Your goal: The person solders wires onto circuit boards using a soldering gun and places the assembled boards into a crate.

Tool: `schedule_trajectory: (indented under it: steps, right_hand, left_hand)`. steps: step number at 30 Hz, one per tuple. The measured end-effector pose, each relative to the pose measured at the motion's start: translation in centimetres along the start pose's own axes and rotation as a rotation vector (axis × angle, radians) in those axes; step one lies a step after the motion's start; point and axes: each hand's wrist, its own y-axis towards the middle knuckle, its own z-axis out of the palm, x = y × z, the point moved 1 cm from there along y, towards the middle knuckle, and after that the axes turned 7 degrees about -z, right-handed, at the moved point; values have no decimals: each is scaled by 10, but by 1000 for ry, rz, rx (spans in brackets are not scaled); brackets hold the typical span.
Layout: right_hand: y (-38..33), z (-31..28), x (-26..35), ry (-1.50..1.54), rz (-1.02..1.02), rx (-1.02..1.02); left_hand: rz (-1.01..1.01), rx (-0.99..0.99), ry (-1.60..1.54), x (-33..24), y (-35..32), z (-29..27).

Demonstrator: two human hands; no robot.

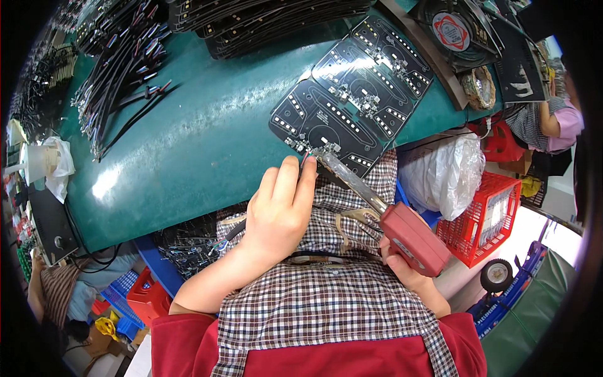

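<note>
My left hand [276,213] pinches a thin black cable [235,230] near its end. Its coloured wire tips touch or nearly touch the near edge of a black circuit board panel [326,116], which carries white LEDs and small silvery parts. The cable's other end sticks out behind the wrist. Around the red handle of a soldering gun [414,239] my right hand [402,267] is closed, its fingers partly hidden by the handle. The gun's long metal barrel points up and left, with its tip at the board beside my left fingertips. Whether the tip touches a wire I cannot make out.
A bundle of black cables [125,75] lies on the green table [188,151], and stacked boards [270,28] stand at the back. A round black fan [451,31] and a tape roll [478,88] sit far right. A red crate [480,220] stands right, below table height.
</note>
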Motion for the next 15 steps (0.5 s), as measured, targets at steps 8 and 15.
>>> schedule_trajectory:
  steps: [8, 15]
  right_hand:
    - [4, 6, 7, -196, -51, -52]
    - [-3, 8, 1, 243, 75, -181]
  left_hand:
    - [0, -35, 64, -2, -1, 4]
    - [2, -32, 50, -2, -1, 6]
